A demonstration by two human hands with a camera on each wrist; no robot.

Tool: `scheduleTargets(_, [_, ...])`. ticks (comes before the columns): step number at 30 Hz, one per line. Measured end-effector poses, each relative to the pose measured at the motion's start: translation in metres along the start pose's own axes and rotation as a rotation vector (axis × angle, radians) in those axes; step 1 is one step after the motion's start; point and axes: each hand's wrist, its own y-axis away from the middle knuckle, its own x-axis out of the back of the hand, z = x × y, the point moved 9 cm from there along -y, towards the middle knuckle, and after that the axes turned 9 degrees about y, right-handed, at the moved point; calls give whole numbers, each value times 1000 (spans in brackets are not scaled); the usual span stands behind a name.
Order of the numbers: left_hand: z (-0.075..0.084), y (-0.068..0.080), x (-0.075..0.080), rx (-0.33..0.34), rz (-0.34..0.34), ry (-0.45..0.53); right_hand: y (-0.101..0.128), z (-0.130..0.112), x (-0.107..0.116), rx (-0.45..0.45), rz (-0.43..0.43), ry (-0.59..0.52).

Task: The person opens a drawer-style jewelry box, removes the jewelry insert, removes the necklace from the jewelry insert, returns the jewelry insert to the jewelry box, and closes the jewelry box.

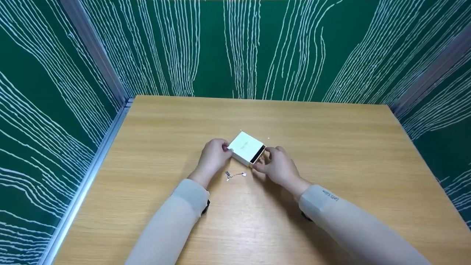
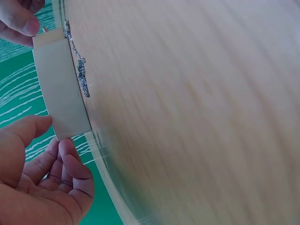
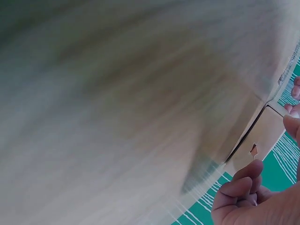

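Observation:
A small white sliding box lies on the table, its drawer pulled out slightly and showing a dark strip inside. My left hand holds the sleeve at its left end between thumb and fingers. At the drawer end, my right hand grips the edges, thumb on the near corner and fingers on the far side. A small brownish tab shows on the drawer's end face in the right wrist view. Just in front of the box lies a silver chain, bunched at its ends.
The wooden table runs back to a green wall with white wavy lines. A metal rail borders the left side. One tiny white speck lies behind the right hand.

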Motion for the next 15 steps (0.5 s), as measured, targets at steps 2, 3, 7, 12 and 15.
scheduleTargets(2, [6, 5, 2, -1, -3, 13, -1, 0, 0, 1, 3, 9])
scheduleTargets(3, [10, 8, 4, 1, -4, 12, -1, 0, 0, 1, 7, 15])
scheduleTargets(7, [23, 18, 9, 17, -17, 33, -2, 1, -1, -5, 17, 37])
scheduleTargets(12, [6, 4, 1, -4, -12, 3, -3, 0, -3, -10, 16, 39])
scheduleTargets(15, [-9, -7, -4, -6, -7, -14, -3, -3, -3, -5, 19, 39])
